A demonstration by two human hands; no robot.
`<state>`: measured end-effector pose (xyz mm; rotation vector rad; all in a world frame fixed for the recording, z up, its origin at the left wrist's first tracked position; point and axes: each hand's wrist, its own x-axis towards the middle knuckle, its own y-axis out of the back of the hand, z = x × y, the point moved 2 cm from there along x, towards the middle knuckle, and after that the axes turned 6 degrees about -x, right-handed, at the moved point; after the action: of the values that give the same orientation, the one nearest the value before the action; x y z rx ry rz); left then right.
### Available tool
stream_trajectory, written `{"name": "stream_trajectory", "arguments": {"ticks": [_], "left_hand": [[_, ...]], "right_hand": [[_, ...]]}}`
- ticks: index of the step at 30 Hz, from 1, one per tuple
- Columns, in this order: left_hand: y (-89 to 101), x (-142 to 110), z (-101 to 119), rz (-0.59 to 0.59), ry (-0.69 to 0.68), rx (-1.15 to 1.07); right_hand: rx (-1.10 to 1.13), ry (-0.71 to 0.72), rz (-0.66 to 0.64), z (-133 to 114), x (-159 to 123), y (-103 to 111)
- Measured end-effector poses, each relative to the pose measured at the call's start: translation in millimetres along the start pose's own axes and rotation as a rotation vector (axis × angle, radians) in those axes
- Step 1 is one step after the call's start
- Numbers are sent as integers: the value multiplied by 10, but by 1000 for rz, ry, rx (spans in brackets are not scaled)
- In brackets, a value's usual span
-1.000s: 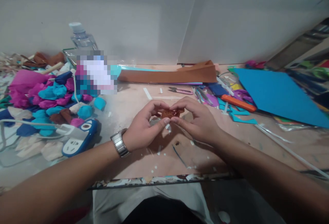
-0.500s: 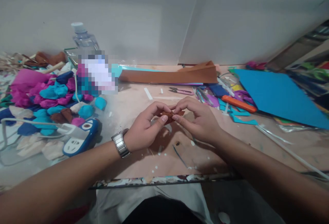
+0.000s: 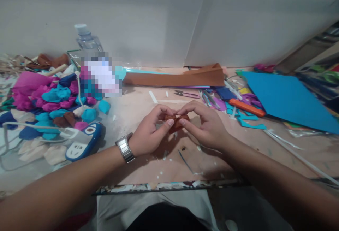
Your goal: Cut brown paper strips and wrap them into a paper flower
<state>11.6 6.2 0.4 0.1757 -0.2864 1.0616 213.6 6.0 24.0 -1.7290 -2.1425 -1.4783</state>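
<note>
Over the middle of the table, my left hand (image 3: pixel 149 132) pinches one side of a small piece of brown crepe paper (image 3: pixel 176 126) between thumb and fingers. My right hand (image 3: pixel 208 126) has hold of its other side, with the fingertips of both hands almost meeting. The paper is bunched at the left and folded into a short strip toward the right; my fingers cover part of it. A metal watch (image 3: pixel 125 148) is on my left wrist. Beyond my hands, a long folded strip of brown crepe paper (image 3: pixel 172 79) lies near the wall.
Pink, blue, brown and cream paper bundles (image 3: pixel 50 95) pile up at the left, with a blue-and-white power strip (image 3: pixel 83 142) and a clear bottle (image 3: pixel 88 42). Thread snips (image 3: pixel 186 94), an orange-handled cutter (image 3: pixel 246 107) and a blue sheet (image 3: pixel 288 98) lie to the right.
The brown crepe paper has been turned between my fingers; its right end no longer sticks out past my right fingertips, and more shows below my thumbs. My arms have barely moved.
</note>
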Motion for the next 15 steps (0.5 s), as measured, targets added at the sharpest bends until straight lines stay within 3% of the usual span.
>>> {"name": "stream_trajectory", "arguments": {"ticks": [15], "left_hand": [[-12, -21, 44, -127, -44, 49]], "right_hand": [[18, 62, -62, -8, -6, -13]]}}
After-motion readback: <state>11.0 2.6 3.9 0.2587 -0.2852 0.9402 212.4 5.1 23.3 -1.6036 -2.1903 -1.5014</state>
